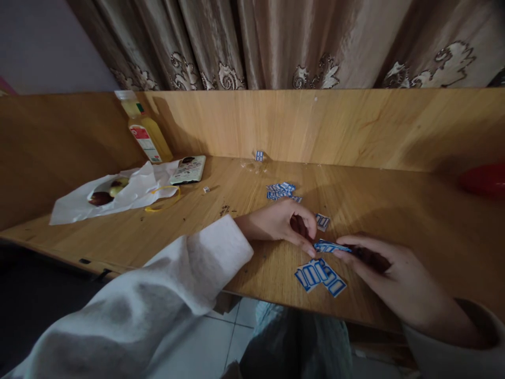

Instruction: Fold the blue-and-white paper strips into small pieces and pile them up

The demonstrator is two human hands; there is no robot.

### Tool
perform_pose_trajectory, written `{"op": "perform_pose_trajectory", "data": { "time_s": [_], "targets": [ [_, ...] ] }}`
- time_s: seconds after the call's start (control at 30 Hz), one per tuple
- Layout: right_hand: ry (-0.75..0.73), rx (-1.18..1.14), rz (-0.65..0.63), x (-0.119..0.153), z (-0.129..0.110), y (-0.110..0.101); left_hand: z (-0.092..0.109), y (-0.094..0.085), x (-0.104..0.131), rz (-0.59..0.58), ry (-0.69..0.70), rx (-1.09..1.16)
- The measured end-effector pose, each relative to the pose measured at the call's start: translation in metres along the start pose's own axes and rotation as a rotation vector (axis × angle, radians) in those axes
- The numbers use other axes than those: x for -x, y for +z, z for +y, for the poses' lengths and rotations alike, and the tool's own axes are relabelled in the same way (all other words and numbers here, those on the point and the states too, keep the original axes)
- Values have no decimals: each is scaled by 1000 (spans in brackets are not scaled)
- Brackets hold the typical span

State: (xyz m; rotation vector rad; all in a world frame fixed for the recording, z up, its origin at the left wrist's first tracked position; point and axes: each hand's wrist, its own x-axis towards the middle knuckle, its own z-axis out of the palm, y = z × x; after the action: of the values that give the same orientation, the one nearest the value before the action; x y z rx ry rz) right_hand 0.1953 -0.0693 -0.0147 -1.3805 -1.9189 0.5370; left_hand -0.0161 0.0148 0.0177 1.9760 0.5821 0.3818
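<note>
My right hand [398, 279] pinches a small stack of blue-and-white stickers [330, 246] between thumb and fingers, above the wooden table. My left hand [282, 223] is at the left end of this stack. Its thumb and forefinger are apart, with the thumb tip at or very near the stack's edge; its other fingers are partly hidden. Just below the held stack, a loose fan of like stickers [320, 276] lies near the table's front edge. A single sticker [322, 221] lies beyond the hands, and a bigger pile [281, 190] spreads behind my left hand.
A bottle of yellow liquid [148, 134] stands at the back left, beside a small patterned box [189, 169]. White paper [79, 202] holds dark and greenish fruit [114, 189]; a yellow band [165, 195] lies near. A red object [483, 180] sits far right. A wooden board [335, 129] closes the back.
</note>
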Motion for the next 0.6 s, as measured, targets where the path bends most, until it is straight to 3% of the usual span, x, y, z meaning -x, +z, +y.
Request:
{"op": "perform_pose_trajectory", "data": {
  "time_s": [0.43, 0.6],
  "targets": [
    [-45, -54, -42, -3, -5, -1, 8, 2, 3, -99, 50, -42],
    [-52, -23, -24, -3, -3, -1, 16, 11, 3, -35, 134, -168]
  ]
}}
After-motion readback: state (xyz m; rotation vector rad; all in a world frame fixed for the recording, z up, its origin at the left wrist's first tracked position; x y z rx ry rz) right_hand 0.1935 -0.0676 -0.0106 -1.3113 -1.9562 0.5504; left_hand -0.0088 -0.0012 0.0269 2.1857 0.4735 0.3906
